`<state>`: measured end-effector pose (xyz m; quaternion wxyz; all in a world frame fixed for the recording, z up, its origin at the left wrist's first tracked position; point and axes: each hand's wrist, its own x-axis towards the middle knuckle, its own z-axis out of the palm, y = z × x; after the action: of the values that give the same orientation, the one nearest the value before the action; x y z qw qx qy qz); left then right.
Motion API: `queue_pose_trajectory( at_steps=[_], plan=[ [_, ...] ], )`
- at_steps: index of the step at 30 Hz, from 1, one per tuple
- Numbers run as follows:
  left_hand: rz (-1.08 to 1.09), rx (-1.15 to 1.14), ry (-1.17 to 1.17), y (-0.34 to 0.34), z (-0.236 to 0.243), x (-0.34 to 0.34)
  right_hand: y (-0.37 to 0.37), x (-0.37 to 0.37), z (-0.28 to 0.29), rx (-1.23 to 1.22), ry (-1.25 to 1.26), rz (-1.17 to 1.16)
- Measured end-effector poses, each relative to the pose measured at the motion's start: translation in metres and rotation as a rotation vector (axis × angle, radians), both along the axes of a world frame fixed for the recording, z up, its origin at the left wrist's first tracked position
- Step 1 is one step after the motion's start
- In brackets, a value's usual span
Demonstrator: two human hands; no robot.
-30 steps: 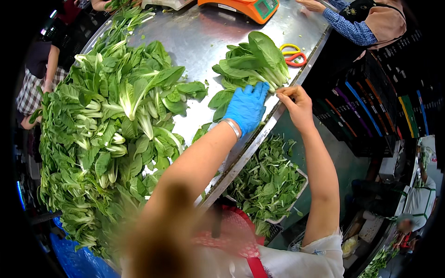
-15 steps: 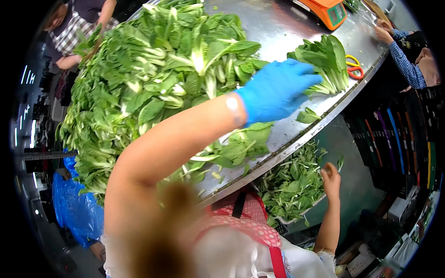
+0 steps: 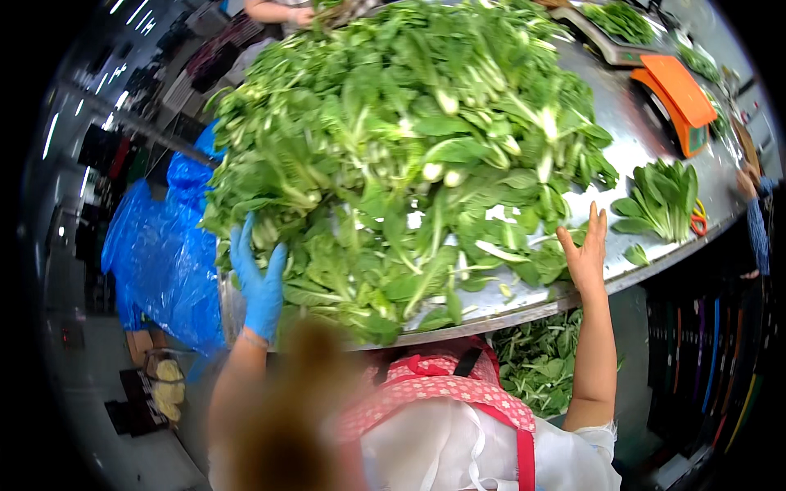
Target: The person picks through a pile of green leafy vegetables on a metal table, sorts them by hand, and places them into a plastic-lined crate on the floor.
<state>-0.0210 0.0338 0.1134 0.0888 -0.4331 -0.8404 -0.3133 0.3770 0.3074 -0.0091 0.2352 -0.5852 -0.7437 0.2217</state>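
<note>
A big heap of leafy greens (image 3: 368, 155) covers most of the metal table (image 3: 629, 146). My left hand (image 3: 258, 282), in a blue glove, is at the heap's left edge with fingers spread, against or just over the leaves. Bare, my right hand (image 3: 585, 255) hovers by the table's front edge, thumb and fingers apart, nothing in it. Loose leaves lie just left of it. Farther right sits a separate bunch of greens (image 3: 665, 200), with scissors (image 3: 698, 219) with red and yellow handles partly behind it.
An orange scale (image 3: 678, 102) stands at the back right. Below the table edge is a container of trimmed leaves (image 3: 536, 368). Blue plastic sheeting (image 3: 168, 254) hangs at the left. Another person's hand (image 3: 301, 16) is at the far side; one more person's hand (image 3: 747, 182) is at the right.
My gloved left hand has gone from beside the separate bunch to the heap's left edge. My right hand has risen from above the leaf container to the table edge. The view has swung left.
</note>
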Motion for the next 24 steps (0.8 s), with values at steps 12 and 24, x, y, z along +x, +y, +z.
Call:
queue_pose_trajectory(
  at_steps=[12,24],
  plan=[
    [0.315,-0.269,-0.379,-0.127,-0.109,-0.03,-0.132,-0.177,0.019,-0.263,-0.372,0.198],
    [-0.262,0.116,-0.61,-0.041,-0.159,0.046,-0.214,-0.258,-0.01,-0.155,0.357,0.421]
  ],
)
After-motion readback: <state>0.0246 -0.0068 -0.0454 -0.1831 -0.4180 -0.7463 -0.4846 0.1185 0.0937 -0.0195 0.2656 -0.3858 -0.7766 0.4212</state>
